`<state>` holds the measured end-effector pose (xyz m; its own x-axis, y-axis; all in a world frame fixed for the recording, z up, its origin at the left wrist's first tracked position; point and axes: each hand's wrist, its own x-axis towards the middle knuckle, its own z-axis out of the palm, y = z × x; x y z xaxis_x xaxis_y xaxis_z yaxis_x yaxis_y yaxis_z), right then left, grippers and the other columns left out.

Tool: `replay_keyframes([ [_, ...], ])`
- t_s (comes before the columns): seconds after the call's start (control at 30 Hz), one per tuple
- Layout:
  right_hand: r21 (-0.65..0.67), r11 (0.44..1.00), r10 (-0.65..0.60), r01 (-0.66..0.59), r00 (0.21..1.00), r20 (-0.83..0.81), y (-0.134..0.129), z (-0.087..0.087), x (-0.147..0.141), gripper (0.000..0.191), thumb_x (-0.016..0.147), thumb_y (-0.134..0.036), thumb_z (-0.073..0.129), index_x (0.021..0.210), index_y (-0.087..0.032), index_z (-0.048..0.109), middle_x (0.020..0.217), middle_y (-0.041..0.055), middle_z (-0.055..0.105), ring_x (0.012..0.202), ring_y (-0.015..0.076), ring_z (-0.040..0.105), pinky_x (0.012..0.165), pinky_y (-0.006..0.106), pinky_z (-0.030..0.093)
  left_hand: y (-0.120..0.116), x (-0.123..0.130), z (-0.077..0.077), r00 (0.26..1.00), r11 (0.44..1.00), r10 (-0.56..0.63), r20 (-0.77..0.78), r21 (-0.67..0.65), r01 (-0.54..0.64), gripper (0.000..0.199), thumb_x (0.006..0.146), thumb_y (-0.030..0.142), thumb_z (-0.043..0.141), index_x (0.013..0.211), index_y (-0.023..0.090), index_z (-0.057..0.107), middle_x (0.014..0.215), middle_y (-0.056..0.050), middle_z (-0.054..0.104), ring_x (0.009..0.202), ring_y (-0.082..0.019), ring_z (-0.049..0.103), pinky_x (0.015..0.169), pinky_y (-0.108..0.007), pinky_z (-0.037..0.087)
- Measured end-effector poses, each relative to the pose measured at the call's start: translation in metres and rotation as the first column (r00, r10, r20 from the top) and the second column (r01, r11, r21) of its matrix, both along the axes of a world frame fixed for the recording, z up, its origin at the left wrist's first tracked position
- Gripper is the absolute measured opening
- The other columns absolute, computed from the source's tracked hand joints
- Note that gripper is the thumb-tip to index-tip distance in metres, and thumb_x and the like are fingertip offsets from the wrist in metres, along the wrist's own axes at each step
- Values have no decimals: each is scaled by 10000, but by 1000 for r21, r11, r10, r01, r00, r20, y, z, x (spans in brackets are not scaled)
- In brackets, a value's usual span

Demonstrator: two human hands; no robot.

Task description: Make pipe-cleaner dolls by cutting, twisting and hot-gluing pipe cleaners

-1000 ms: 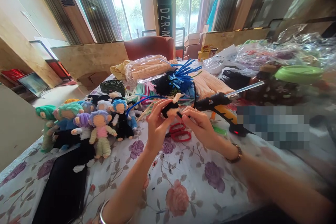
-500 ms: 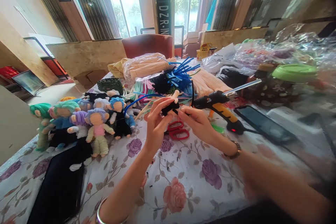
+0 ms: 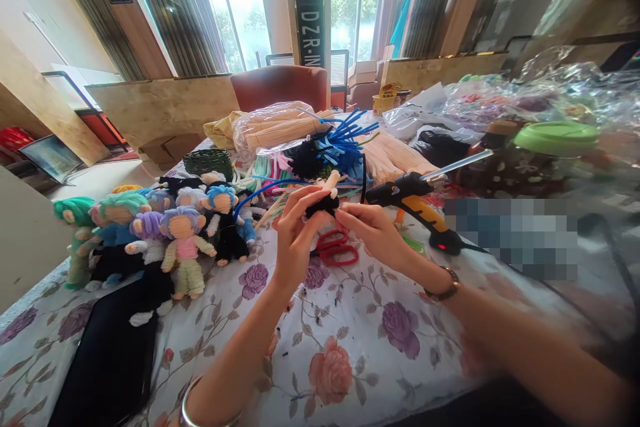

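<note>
My left hand (image 3: 296, 227) is closed around a small doll body (image 3: 329, 203) made of black pipe cleaner, with a pale beige stub sticking up from it. My right hand (image 3: 370, 227) pinches at the right edge of the black part; its fingertips cover most of the black pipe cleaner end there. Red-handled scissors (image 3: 338, 248) lie on the table just below both hands. To the right rests a black and yellow glue gun (image 3: 417, 203), its red light on and a clear glue stick poking out of its back.
Several finished pipe-cleaner dolls (image 3: 187, 247) are grouped at the left, beside a black tray-like panel (image 3: 107, 353). Behind my hands lie bundles of blue pipe cleaners (image 3: 345, 140) and beige ones (image 3: 280, 128). A green-lidded container (image 3: 556, 139) and plastic bags (image 3: 545, 90) stand at the right.
My right fingers have moved slightly left, closer against the black doll body. The short black strand seen between the hands earlier is now mostly hidden. The left hand keeps its hold.
</note>
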<state>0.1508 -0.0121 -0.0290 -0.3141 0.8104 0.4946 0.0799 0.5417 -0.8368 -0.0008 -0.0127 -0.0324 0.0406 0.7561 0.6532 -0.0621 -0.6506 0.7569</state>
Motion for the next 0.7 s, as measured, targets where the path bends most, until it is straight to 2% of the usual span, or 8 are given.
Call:
replay_keyframes([
  [0.2,-24,999,-36,36,999,12,-3,0,-2,335,895,-373,462,626,-175,452,599,-37,371,562,87,302,528,244,263,0,3,0,997,997,70,-33,34,-69,237,871,289,520,1031,251,690,1170,-62,575,1125,-191,532,977,-334,425],
  [0.3,-26,998,-48,49,999,17,-4,1,-4,333,893,-372,461,624,-176,443,604,-36,368,567,88,304,531,244,268,1,4,0,990,988,136,-47,85,-132,201,848,288,566,998,245,692,1113,-56,604,1097,-178,544,961,-324,435],
  [0.5,-20,999,-48,48,999,-10,-6,3,-6,327,886,-375,477,628,-174,470,608,-32,420,564,86,343,541,241,300,2,3,0,984,979,165,-71,131,-154,191,837,273,585,996,254,689,1086,-48,621,1078,-172,556,950,-327,445],
  [0.6,1,997,-73,73,997,7,-7,5,-7,325,884,-375,486,634,-169,513,604,-29,469,557,85,386,548,238,329,3,3,1,984,981,165,-67,118,-157,187,835,283,587,986,257,694,1077,-44,629,1068,-171,563,945,-327,454],
  [0.7,75,985,-155,153,987,30,-8,5,-7,268,876,-356,517,704,-169,601,631,-22,553,580,95,468,573,239,372,5,3,1,989,988,150,-1,48,-149,188,827,308,593,973,254,700,1076,-45,635,1060,-174,578,904,-311,488],
])
